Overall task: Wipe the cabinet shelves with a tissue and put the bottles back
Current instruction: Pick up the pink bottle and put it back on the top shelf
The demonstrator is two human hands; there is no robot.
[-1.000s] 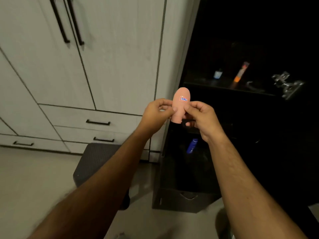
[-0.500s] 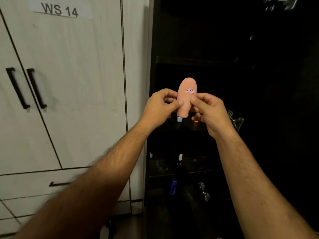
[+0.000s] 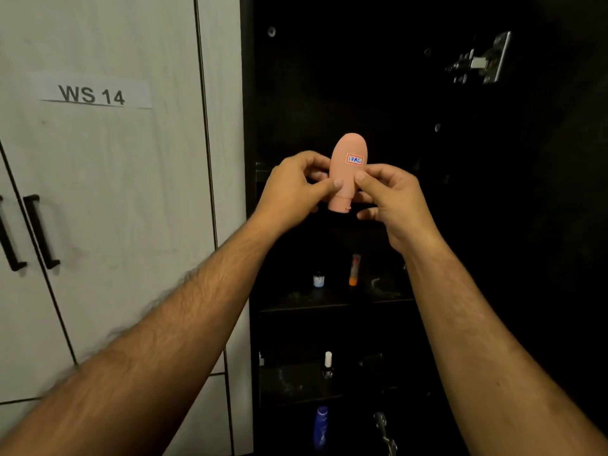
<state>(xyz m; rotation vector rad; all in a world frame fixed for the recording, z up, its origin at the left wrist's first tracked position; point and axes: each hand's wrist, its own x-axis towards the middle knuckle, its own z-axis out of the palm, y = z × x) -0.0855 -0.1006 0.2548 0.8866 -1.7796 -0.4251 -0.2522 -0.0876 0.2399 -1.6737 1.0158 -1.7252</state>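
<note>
Pink plastic bottle (image 3: 346, 172), long axis upright and cap downward, is pinched between the left hand (image 3: 294, 192) and right hand (image 3: 390, 199) before the dark cabinet shelf (image 3: 263, 166) just behind.

Light falls from the front onto the pale cupboard door (image 3: 108, 192), which is evenly bright, its black handles (image 3: 41, 232) casting soft shadows. Right of that door, the open cabinet interior (image 3: 493, 225) is nearly black; only a metal hinge (image 3: 480, 60) glints. Both forearms are well lit but softly blurred near the lower edge, where wide-angle stretch shows. The door's seams bow slightly.
</note>
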